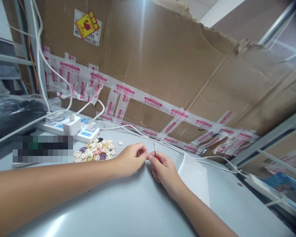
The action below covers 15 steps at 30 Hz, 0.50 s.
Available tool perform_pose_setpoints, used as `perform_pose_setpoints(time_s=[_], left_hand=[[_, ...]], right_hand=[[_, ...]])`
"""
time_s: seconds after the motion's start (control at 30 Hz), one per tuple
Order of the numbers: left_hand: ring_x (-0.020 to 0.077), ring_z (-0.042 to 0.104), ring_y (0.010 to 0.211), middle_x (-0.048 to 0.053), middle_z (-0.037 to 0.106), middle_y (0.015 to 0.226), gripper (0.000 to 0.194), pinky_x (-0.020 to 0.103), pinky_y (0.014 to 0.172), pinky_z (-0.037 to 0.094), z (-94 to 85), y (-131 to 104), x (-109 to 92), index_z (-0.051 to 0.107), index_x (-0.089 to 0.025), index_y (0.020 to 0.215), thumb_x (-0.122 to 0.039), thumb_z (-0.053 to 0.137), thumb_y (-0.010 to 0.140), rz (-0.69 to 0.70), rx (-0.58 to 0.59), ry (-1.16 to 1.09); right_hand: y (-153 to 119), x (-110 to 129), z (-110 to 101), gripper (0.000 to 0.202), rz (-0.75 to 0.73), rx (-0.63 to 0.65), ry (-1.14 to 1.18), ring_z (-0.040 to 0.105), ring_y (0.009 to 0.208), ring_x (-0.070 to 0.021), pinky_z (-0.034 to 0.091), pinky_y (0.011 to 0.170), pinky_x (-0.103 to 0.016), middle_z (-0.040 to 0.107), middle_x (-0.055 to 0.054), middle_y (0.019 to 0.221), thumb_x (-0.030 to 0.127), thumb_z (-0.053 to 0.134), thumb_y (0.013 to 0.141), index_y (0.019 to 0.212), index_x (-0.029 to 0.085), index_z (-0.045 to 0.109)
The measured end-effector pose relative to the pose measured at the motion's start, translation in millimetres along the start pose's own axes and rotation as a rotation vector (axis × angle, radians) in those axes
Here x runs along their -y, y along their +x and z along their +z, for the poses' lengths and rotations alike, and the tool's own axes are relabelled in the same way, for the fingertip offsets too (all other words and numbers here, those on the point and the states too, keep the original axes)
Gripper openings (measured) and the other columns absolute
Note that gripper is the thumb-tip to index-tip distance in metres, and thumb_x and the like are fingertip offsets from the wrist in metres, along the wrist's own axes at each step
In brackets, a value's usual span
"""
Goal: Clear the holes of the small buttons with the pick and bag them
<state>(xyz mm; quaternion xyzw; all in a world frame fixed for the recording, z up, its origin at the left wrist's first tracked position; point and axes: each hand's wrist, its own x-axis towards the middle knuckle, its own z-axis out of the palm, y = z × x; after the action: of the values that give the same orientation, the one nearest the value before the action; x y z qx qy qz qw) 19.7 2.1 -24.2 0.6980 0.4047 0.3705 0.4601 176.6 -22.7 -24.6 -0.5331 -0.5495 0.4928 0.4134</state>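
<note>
My right hand (164, 168) is closed around a small red-handled tool (156, 152) whose thin metal tip points up; its exact kind is unclear. My left hand (132, 159) is pinched, thumb against fingers, with a small thin sliver showing at the fingertips; what it holds is too small to name. The fingertips of both hands meet or nearly meet above the grey table (128, 204). Left of my left hand lies a pile of small button-like pieces (97, 150) in cream, yellow, pink and purple. A single cream piece (120, 143) lies apart from the pile.
Behind the pile is a white power strip (91, 133) with a plugged-in adapter (72, 125) and white cables. A clear plastic sheet or bag (196, 176) lies right of my right hand. A taped cardboard panel (162, 65) stands along the back. A pixelated object sits at left.
</note>
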Motion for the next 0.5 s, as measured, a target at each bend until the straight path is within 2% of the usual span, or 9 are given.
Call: perform_pose_setpoints(time_s=[0.5], left_hand=[[0.0097,0.043,0.053,-0.007,0.048,0.059,0.014,0.023,0.053,0.031,0.4,3.6,2.7,0.054,-0.019,0.083,-0.03,0.049,0.089,-0.007,0.053,-0.083]], right_hand=[[3.1,-5.7,-1.5,0.03,-0.059,-0.046,-0.043,0.023,0.037,-0.0059,0.019,0.036,-0.02,0.032,0.013,0.043,0.05,0.062,0.079,0.077,0.022,0.05]])
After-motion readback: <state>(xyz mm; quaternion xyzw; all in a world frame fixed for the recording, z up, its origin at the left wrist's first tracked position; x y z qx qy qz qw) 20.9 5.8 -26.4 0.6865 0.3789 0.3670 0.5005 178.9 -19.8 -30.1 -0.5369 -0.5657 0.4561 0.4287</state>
